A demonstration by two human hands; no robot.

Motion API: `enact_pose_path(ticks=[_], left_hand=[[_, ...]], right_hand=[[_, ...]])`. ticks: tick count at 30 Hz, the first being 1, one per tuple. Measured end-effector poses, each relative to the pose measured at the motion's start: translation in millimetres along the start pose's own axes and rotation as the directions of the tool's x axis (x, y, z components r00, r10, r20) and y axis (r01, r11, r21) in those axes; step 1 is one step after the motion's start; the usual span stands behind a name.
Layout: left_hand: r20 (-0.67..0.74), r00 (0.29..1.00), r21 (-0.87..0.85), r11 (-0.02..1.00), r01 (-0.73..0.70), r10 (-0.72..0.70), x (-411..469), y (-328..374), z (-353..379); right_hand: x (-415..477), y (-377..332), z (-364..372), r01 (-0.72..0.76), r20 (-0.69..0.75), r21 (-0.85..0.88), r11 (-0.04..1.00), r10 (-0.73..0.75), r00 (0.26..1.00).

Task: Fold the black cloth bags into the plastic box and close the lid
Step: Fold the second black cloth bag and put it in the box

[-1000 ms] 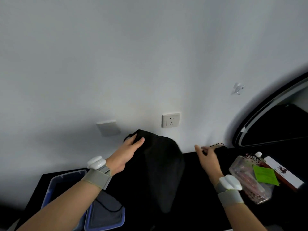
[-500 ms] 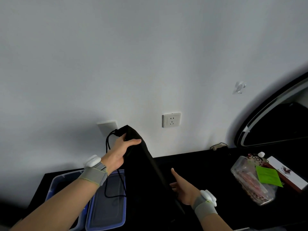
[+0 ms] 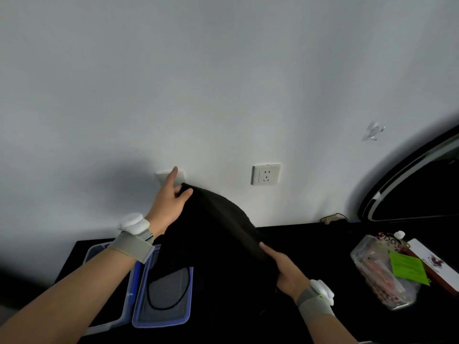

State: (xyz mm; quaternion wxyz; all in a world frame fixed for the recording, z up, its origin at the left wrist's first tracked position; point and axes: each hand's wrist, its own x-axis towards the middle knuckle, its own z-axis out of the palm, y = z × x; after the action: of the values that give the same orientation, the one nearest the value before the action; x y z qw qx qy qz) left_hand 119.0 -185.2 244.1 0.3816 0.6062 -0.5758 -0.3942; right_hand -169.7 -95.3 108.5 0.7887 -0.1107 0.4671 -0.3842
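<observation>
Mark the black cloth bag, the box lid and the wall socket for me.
black cloth bag [image 3: 218,227]: head view, on the raised middle of the fabric.
box lid [image 3: 166,290]: head view, on its flat grey panel.
wall socket [image 3: 266,174]: head view, on the centre of the faceplate.

Matt black cloth bag [image 3: 218,234]

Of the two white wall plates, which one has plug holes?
The right-hand one, a power socket; the blank plate sits partly behind the forefinger of the left hand.
</observation>
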Motion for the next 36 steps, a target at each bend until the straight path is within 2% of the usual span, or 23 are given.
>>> enact_pose_path(ticks=[2, 5, 8, 10, 12, 14, 17, 19, 23, 25, 28, 31, 36], left_hand=[[-0.024, 0.998, 0.101, 0.993, -0.060, 0.063, -2.5, -4.7, -6.4], [-0.043, 0.991, 0.165, 0.979, -0.121, 0.129, -7.2, -11.5, -12.4], [-0.032, 0.984, 0.199, 0.966, -0.165, 0.175, -8.2, -20.5, -16.8], [-0.035, 0.990, 0.145, 0.981, -0.129, 0.135, -9.0, -22.0, -18.1], [0.027, 0.997, 0.033, 0.997, -0.069, 0.068, -12.7, -20.5, -19.5], [0.174, 0.985, -0.074, 0.997, 0.007, 0.006, -16.4, -20.1, -22.9], [0.288, 0.958, -0.069, 0.997, 0.026, -0.005, -18.3, -24.2, -28.6], [0.264, 0.965, -0.030, 1.000, 0.000, 0.008, -19.2, -24.8, -30.5], [0.227, 0.972, 0.205, 0.972, -0.114, 0.066, -22.8, -25.3, -27.7], [0.234, 0.970, 0.238, 0.963, -0.125, 0.068, -25.5, -26.0, -22.5], [0.161, 0.986, 0.071, 0.996, -0.056, 0.044, -29.1, -21.0, -15.3], [0.106, 0.994, -0.118, 0.992, 0.036, -0.023, -30.4, -12.0, -12.5], [0.130, 0.984, -0.454, 0.874, 0.171, -0.125, -31.1, -5.9, -25.6]], right_hand=[[-7.1, -11.1, -2.3, 0.041, 0.000, 0.020, 0.999, -0.041, 0.999], [-13.1, -21.9, -10.1, 0.097, 0.027, 0.030, 0.995, -0.098, 0.995], [-15.9, -33.9, -19.1, 0.244, 0.020, 0.065, 0.968, -0.246, 0.969], [-19.7, -41.0, -21.5, 0.324, -0.016, 0.080, 0.943, -0.324, 0.946], [-25.5, -48.3, -22.7, 0.402, -0.051, 0.071, 0.913, -0.399, 0.915], [-36.8, -54.9, -22.6, 0.445, -0.031, 0.008, 0.895, -0.445, 0.895], [-54.9, -63.4, -17.3, 0.454, 0.065, -0.196, 0.869, -0.451, 0.890], [-64.0, -69.6, -10.1, 0.492, 0.073, -0.268, 0.828, -0.492, 0.868], [-76.1, -84.1, 2.6, 0.628, 0.000, -0.329, 0.705, -0.665, 0.747], [-78.3, -90.4, 5.1, 0.636, -0.034, -0.399, 0.661, -0.703, 0.710], [-79.3, -95.1, 7.7, 0.604, -0.063, -0.458, 0.652, -0.702, 0.709], [-83.0, -96.2, 8.9, 0.601, -0.049, -0.429, 0.674, -0.682, 0.730], [-84.5, -93.1, 10.6, 0.573, -0.065, -0.417, 0.705, -0.652, 0.755]])
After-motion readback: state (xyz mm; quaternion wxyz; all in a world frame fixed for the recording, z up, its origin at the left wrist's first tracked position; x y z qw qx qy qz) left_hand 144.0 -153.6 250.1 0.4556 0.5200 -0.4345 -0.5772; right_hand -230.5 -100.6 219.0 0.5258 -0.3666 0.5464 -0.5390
